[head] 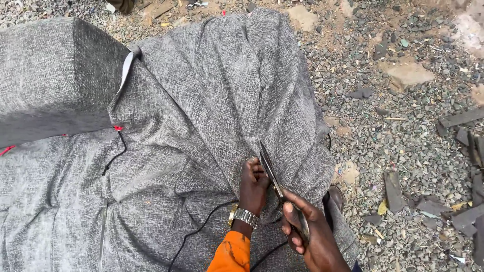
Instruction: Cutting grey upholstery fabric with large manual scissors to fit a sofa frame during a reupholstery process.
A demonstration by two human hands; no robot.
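The left hand [253,185] is pinching a fold of the gray cloth [212,100] draped over the sofa [45,70] to keep it tight, while the right hand [307,231], fingers closed around the scissors [275,179], is pressing their blades against that fold.

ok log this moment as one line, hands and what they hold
left hand: pinching grey fabric | right hand: holding scissors, blades at fabric fold | ground: gravel
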